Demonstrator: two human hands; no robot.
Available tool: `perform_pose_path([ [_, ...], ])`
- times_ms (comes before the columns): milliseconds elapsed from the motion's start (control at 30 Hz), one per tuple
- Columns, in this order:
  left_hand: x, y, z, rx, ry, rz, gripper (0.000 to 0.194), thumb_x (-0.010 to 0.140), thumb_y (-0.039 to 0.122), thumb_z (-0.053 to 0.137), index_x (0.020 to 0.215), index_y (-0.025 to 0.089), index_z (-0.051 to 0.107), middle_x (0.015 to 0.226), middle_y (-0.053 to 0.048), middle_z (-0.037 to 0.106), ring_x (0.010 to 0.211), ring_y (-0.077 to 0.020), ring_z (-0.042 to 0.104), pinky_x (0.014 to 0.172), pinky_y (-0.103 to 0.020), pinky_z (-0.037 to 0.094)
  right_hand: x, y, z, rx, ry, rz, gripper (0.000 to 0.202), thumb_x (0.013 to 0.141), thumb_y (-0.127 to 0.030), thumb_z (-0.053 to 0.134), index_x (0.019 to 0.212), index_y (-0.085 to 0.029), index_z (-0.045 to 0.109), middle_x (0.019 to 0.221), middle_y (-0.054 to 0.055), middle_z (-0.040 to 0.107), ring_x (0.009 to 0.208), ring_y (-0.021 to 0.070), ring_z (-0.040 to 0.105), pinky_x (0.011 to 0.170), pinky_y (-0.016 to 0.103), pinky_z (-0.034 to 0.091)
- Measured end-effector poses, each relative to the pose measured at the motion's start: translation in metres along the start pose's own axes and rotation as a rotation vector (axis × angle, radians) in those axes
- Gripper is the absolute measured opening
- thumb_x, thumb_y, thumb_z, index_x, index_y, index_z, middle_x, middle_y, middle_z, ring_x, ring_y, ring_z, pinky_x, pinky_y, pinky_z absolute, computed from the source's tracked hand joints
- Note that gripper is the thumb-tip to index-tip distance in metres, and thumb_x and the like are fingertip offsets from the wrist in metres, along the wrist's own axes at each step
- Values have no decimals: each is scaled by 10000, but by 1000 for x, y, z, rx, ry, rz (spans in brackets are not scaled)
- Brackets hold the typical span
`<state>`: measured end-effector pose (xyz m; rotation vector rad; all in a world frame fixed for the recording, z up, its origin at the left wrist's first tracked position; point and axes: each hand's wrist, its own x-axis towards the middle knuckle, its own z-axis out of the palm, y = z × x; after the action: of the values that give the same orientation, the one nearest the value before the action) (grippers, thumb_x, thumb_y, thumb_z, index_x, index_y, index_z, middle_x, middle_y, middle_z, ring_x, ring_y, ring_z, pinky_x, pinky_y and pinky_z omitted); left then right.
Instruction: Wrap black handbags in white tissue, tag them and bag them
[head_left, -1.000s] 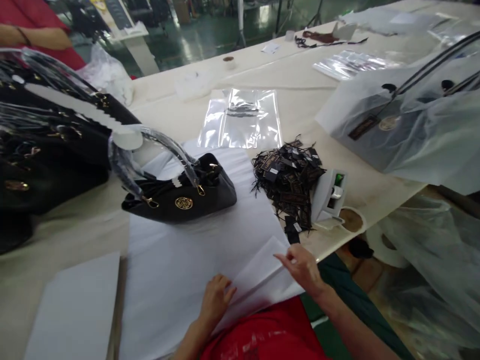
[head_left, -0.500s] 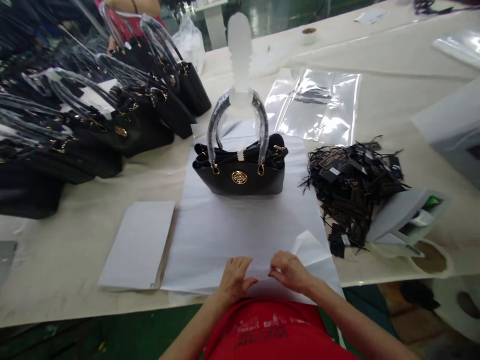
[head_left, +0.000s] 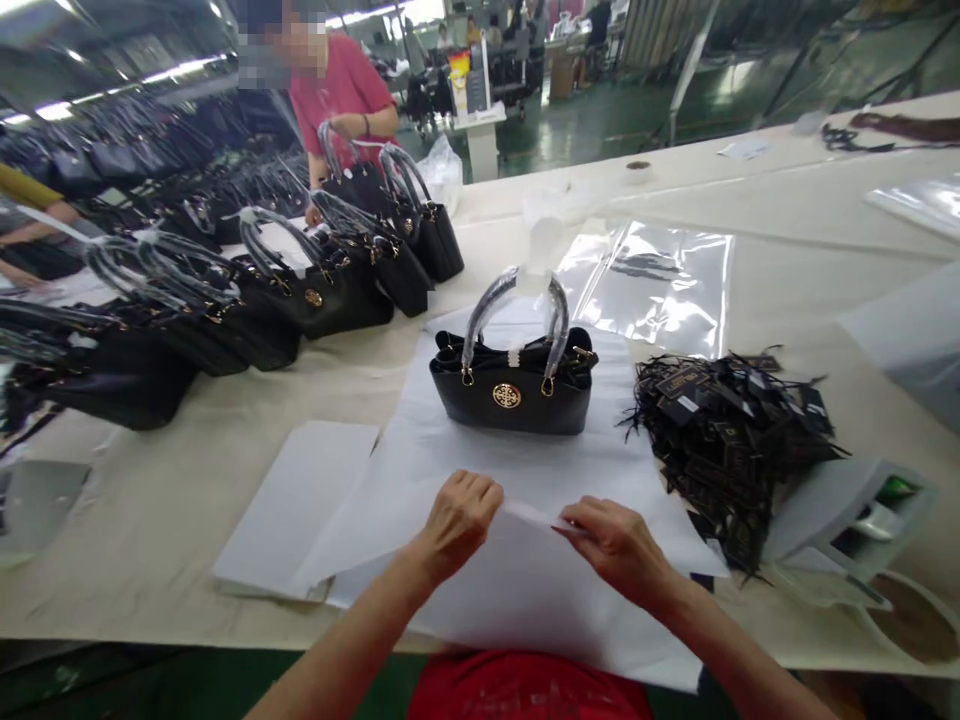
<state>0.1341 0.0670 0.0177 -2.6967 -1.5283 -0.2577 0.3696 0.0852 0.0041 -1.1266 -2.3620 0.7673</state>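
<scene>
A sheet of white paper (head_left: 525,600) spreads across the table in front of me. My left hand (head_left: 463,515) pinches its near edge, and my right hand (head_left: 611,540) grips the same edge a little to the right. Between them the edge is lifted and pulled into a fold. Just beyond my hands a black handbag (head_left: 510,400) stands upright on white paper, its round gold emblem facing me. Clear plastic wraps its two raised handles, and a pale strip crosses the top opening.
Several black handbags (head_left: 345,300) stand in a row at left. A white paper stack (head_left: 292,510) lies left of the sheet. At right are a heap of black tags (head_left: 735,430) and a tape dispenser (head_left: 847,520). Clear plastic bags (head_left: 660,280) lie behind. A co-worker (head_left: 349,90) handles a bag.
Both my hands have moved away from my body toward the handbag, lifting the paper's near edge. The camera view has tilted up, showing more of the room and the co-worker.
</scene>
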Motion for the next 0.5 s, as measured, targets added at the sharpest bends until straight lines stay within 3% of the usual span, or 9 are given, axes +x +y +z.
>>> perform_pose_path([
  [133,35,-21,-33,108,-47,-58,222,897,114,388,779,169,568,719,-40,572,684,-184,509,664,-318,367,30,2,-27,-16,123,-29,302,925,-371,426,810,-206,650,666,24,608,628,142,568,583,234,420],
  [300,60,-43,-58,204,-54,-86,276,879,60,383,694,163,559,646,-32,561,640,-178,513,652,-314,355,60,-3,-60,-9,218,-76,258,906,-398,471,867,-208,641,733,26,629,647,144,588,578,243,456],
  [400,79,-55,-70,230,2,-64,265,900,92,374,727,152,566,679,-41,577,673,-181,534,681,-318,362,89,-17,-86,-63,473,-120,363,840,-477,564,1072,-199,592,996,89,622,919,203,599,774,319,502],
  [500,102,-64,-79,233,8,-77,230,906,107,382,782,144,571,716,-47,587,724,-188,561,686,-314,370,137,-33,-109,-211,669,-185,581,780,-514,623,1228,-164,501,1247,150,520,1184,283,472,955,431,429],
])
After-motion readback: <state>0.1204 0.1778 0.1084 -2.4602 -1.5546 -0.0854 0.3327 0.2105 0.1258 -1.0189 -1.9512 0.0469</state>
